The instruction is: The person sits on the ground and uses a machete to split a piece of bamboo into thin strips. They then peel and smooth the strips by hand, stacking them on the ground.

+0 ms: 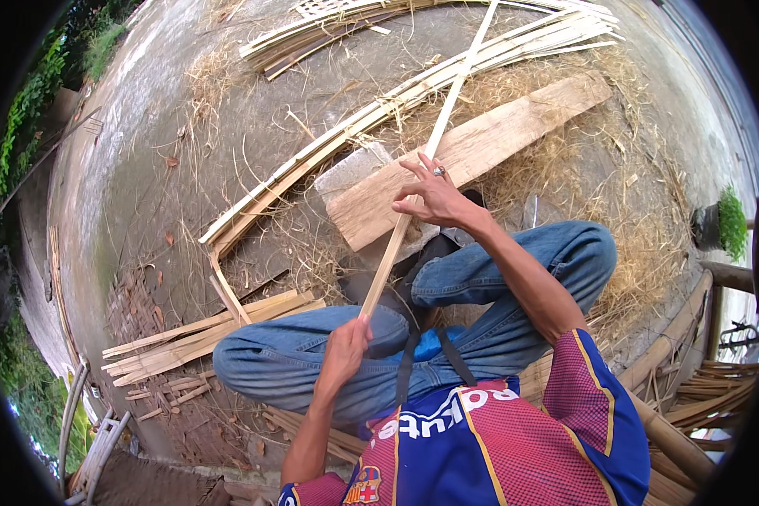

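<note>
A long, pale bamboo strip (384,274) slants away from my lap across a wooden plank (497,139), its far end running past the top edge. My left hand (343,352) is closed around the strip's near end, above my left thigh. Over the plank's near edge, my right hand (437,201) grips the strip lightly between thumb and index finger, the other fingers stretched out. A ring shows on this hand. The strip's underside is hidden. Beneath the plank sits a grey block (354,173).
A long bundle of split bamboo (312,160) curves beyond the plank, with another bundle (304,51) farther off. Short slats (202,341) lie by my left knee. Curled shavings (557,185) cover the ground at right. A potted plant (729,223) stands at far right.
</note>
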Demonstrator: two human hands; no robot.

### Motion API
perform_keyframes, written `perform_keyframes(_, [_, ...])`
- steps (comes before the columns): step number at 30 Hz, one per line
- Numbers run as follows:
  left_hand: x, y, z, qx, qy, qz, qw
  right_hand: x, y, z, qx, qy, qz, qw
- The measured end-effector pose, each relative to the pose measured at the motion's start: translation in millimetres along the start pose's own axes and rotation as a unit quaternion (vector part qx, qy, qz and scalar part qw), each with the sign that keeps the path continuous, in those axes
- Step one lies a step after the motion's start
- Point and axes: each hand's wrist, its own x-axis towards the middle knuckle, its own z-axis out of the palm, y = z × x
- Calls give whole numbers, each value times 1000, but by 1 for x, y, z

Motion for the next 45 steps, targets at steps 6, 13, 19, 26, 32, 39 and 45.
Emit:
perform_keyframes(6, [3, 2, 0, 9, 0, 0, 1000, -5, -23, 39, 90, -12, -95, 991])
perform_keyframes(13, [10, 22, -9, -271, -180, -143, 935, 7, -5, 5, 397, 378, 205, 811])
perform_keyframes(19, [40, 41, -9, -316, -224, -147, 910, -37, 4, 73, 375, 253, 271, 850])
perform_keyframes(26, [63, 52, -14, -339, -253, -146, 894, -33, 18, 25, 340, 430, 206, 810])
perform_keyframes(32, [78, 62, -1, -349, -260, -134, 890, -61, -18, 66, 409, 59, 243, 877])
perform_keyframes(39, [101, 68, 3, -391, -288, -157, 860, -68, -33, 44, 478, 350, 207, 779])
perform_keyframes(45, [122, 79, 33, -414, -300, -152, 846, -48, -47, 41, 686, 181, 291, 642])
